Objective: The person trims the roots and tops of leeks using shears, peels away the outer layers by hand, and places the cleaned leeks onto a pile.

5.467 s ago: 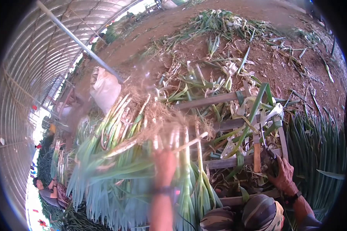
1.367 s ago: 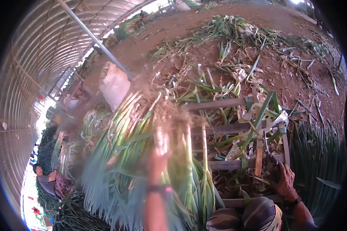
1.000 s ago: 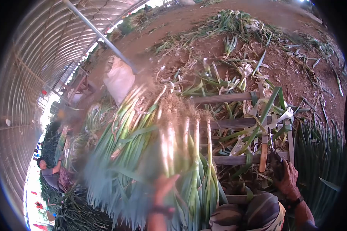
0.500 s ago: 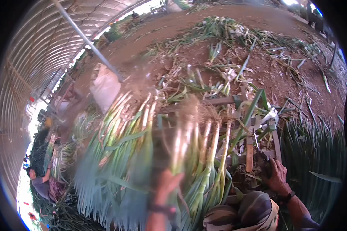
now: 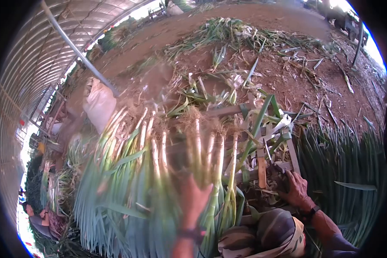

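A row of large green onions [image 5: 148, 189] lies before me, white shanks and roots pointing away, green leaves towards me. My left hand [image 5: 193, 195] is over the stalks in the middle of the row, thumb out to the right. Its fingers are smeared by motion, so I cannot tell whether they grip a stalk. My right hand [image 5: 296, 191] is closed round the dark handle of a tool with a thin metal blade [image 5: 268, 150], which points away from me. Just left of it, a wooden handle [image 5: 262, 172] rests on the slatted frame [image 5: 293, 157].
A pale sack [image 5: 98, 103] stands beyond the row at left. Green leaves [image 5: 339, 180] fill the right side. Onion trimmings [image 5: 241, 32] litter the dirt floor. My camouflage-covered knees [image 5: 275, 228] are below the frame. Another person [image 5: 43, 223] sits at far left.
My left hand has shifted slightly right across the stalks, and the onions near it are less blurred. The view has turned a little; my right hand keeps its hold on the tool.
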Demonstrator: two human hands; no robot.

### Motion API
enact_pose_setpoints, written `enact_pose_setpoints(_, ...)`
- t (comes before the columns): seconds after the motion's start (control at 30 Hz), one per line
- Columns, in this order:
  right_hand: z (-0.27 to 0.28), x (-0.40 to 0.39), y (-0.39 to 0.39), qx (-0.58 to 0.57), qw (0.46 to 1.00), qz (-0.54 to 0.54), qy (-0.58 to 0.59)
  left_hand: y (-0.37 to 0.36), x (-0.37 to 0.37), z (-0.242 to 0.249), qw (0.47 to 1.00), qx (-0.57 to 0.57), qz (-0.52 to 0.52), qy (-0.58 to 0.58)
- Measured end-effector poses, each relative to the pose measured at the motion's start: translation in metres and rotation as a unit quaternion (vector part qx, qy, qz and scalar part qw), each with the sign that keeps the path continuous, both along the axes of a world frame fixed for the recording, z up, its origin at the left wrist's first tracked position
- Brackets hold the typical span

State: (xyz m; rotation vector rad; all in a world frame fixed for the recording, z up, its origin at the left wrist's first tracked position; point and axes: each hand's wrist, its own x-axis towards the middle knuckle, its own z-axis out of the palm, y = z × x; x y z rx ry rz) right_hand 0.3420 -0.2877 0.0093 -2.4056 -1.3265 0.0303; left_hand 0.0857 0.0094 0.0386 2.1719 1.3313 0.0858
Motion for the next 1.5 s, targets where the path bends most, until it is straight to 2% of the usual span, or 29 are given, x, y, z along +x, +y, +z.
enact_pose_setpoints(0.07, 0.003, -0.001, -0.007, 0.006, 1.000, -0.008, -0.005, -0.029, 0.003, 0.006, 1.000, -0.015, 0.003, -0.016)
enact_pose_setpoints(0.1, 0.004, -0.001, -0.005, 0.009, 1.000, -0.004, -0.007, -0.031, -0.001, -0.005, 0.998, 0.055, -0.033, -0.015)
enact_pose_setpoints(0.2, 0.006, 0.001, -0.003, 0.013, 1.000, 0.002, -0.009, -0.018, -0.003, -0.002, 0.981, -0.032, 0.120, -0.147)
enact_pose_setpoints(0.23, 0.006, 0.000, -0.004, 0.013, 1.000, 0.002, -0.007, -0.011, -0.007, -0.012, 0.979, -0.016, 0.127, -0.158)
enact_pose_setpoints(0.33, 0.004, 0.002, -0.007, -0.003, 0.999, -0.004, 0.036, -0.002, -0.005, -0.031, 0.997, 0.031, 0.069, -0.016)
enact_pose_setpoints(0.37, 0.004, 0.001, -0.009, -0.001, 0.999, -0.001, 0.036, -0.004, -0.003, -0.030, 0.995, 0.034, 0.083, -0.033)
enact_pose_setpoints(0.53, 0.009, 0.001, -0.009, 0.025, 0.999, 0.020, 0.021, -0.025, 0.000, 0.045, 0.982, -0.014, 0.139, -0.127)
enact_pose_setpoints(0.6, 0.013, -0.001, -0.008, 0.007, 0.999, 0.017, 0.038, -0.015, -0.010, 0.066, 0.984, -0.037, 0.110, -0.138)
enact_pose_setpoints(0.63, 0.015, -0.002, -0.007, 0.004, 0.999, 0.019, 0.038, -0.013, -0.013, 0.062, 0.986, 0.028, 0.118, -0.114)
enact_pose_setpoints(0.73, 0.012, -0.003, -0.008, 0.006, 0.999, 0.032, 0.028, 0.028, -0.048, -0.036, 0.980, 0.150, 0.127, 0.000)
enact_pose_setpoints(0.77, 0.009, -0.001, -0.008, 0.008, 0.999, 0.034, 0.022, 0.015, -0.044, -0.031, 0.972, 0.198, 0.126, -0.002)
enact_pose_setpoints(0.87, 0.006, -0.001, -0.008, 0.004, 0.999, 0.035, 0.028, -0.015, -0.031, 0.000, 0.969, 0.235, 0.073, -0.013)
enact_pose_setpoints(0.9, 0.011, -0.002, -0.008, 0.000, 0.999, 0.043, 0.026, -0.023, -0.024, 0.001, 0.955, 0.295, 0.038, 0.018)
enact_pose_setpoints(1.0, 0.004, 0.000, -0.006, 0.015, 0.998, 0.058, 0.018, -0.038, 0.010, -0.010, 0.968, 0.232, 0.009, -0.097)
enact_pose_setpoints(1.13, 0.000, -0.002, -0.004, 0.025, 0.998, 0.048, -0.009, -0.029, 0.053, -0.028, 0.969, 0.248, -0.007, 0.003)
enact_pose_setpoints(1.27, -0.016, 0.000, -0.003, 0.042, 0.997, 0.044, -0.038, -0.008, 0.086, -0.054, 0.953, 0.284, 0.058, 0.084)
enact_pose_setpoints(1.3, -0.016, -0.001, -0.001, 0.039, 0.997, 0.046, -0.038, -0.006, 0.087, -0.053, 0.958, 0.274, 0.043, 0.078)
enact_pose_setpoints(1.33, -0.014, -0.002, -0.002, 0.036, 0.998, 0.043, -0.038, 0.009, 0.092, -0.071, 0.977, 0.194, 0.037, 0.084)
enact_pose_setpoints(1.4, -0.021, 0.000, -0.004, 0.040, 0.997, 0.046, -0.053, -0.003, 0.096, -0.008, 0.994, 0.101, 0.027, 0.025)
enact_pose_setpoints(1.47, -0.021, -0.001, -0.004, 0.026, 0.998, 0.036, -0.049, -0.021, 0.094, 0.002, 0.978, 0.184, 0.026, -0.098)
enact_pose_setpoints(1.5, -0.018, -0.003, -0.003, 0.010, 0.999, 0.029, -0.040, -0.022, 0.091, -0.008, 0.976, 0.174, 0.002, -0.134)
